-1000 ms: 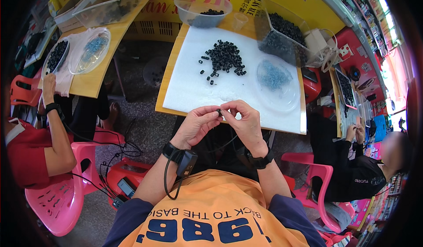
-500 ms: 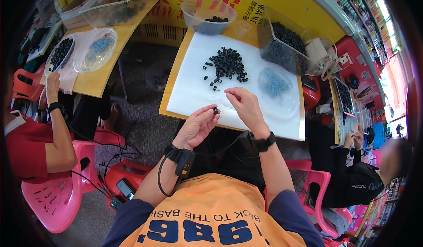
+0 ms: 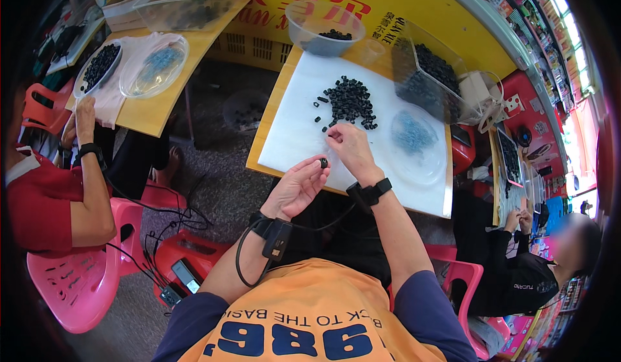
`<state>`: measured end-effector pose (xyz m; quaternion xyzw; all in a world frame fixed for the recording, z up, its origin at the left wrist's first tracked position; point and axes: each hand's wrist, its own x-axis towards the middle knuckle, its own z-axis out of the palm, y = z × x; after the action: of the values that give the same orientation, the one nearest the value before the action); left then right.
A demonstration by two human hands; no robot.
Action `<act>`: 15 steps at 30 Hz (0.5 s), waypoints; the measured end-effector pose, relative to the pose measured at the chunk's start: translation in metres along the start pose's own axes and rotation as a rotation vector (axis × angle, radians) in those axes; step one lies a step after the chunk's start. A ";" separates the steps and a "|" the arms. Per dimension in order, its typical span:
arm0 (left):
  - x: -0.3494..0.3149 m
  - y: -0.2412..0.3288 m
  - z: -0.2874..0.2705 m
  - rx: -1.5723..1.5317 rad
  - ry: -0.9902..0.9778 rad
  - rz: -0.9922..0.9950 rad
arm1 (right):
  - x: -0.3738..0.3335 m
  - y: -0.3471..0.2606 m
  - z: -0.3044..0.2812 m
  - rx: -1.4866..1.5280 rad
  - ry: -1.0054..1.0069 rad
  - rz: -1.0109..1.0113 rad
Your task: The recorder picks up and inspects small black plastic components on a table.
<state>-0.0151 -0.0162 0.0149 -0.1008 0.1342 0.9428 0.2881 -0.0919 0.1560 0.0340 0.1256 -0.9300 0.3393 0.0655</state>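
My left hand (image 3: 296, 186), palm up at the near edge of the white sheet (image 3: 284, 149), pinches a small black cylindrical piece (image 3: 323, 163) between thumb and fingertips. Just beyond and to its right, my right hand (image 3: 354, 152) hangs over the sheet with thumb and fingers pressed together; whatever they hold is too small to make out. Its fingertips are by the near edge of a heap of similar black pieces (image 3: 349, 102), a few of which lie loose to the left. Right of the heap, a clear round tray (image 3: 424, 176) bears a spread of tiny pale-blue bits (image 3: 412, 133).
A clear bowl (image 3: 304, 26) and a clear bin (image 3: 404, 58) of black pieces stand at the table's back. A white box-shaped thing (image 3: 482, 94) with a cord sits at the back right. People work at tables left and right. A cable (image 3: 323, 227) runs between my wrists.
The view has shifted a little, so the table appears further right and lower. My right hand has moved left toward the loose pieces; my left hand keeps its pinch on the black piece.
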 end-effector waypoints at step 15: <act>0.001 -0.004 -0.002 0.087 0.002 0.056 | -0.064 -0.050 -0.049 0.774 -0.068 0.327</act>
<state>-0.0133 -0.0134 0.0121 -0.0854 0.1783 0.9436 0.2656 -0.0145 0.1628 0.0892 0.0030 -0.7431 0.6653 -0.0719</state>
